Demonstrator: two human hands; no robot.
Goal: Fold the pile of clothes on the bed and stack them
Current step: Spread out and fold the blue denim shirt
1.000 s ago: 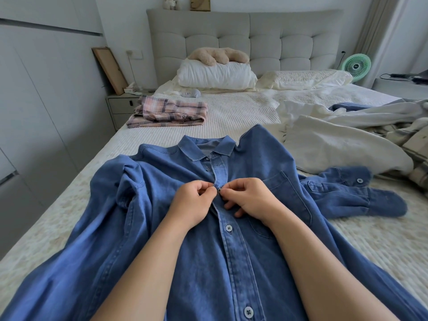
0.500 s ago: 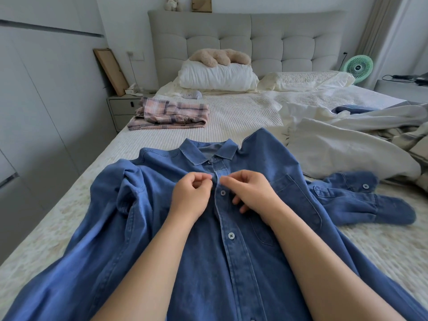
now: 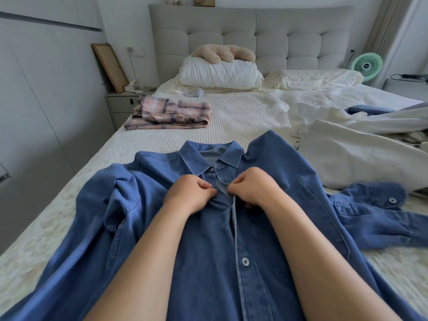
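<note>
Denim shirt [image 3: 208, 262]: spread face-up on the bed [image 3: 243, 117], directly beneath both hands; not yet folded.
Left hand [image 3: 188, 196]: curled, fingertips pinching the placket just below the collar.
Right hand [image 3: 253, 187]: curled beside the left, almost touching it, pinching the opposite front edge.
Step in hand: apparently fastening an upper button; the collar button [image 3: 212, 169] beyond the hands looks closed, and one button [image 3: 245, 261] nearer the wrists is also done up.
Done: one plaid garment [image 3: 169, 113] lies folded, well beyond the left hand, towards the headboard.
Left: a pale, crumpled pile [image 3: 361, 144] waits beyond the right hand.
Sleeve [image 3: 375, 212]: sprawled out to the right of the right hand, still to be tucked.
Progress: early; one item stacked, the shirt being prepared, several unfolded.
</note>
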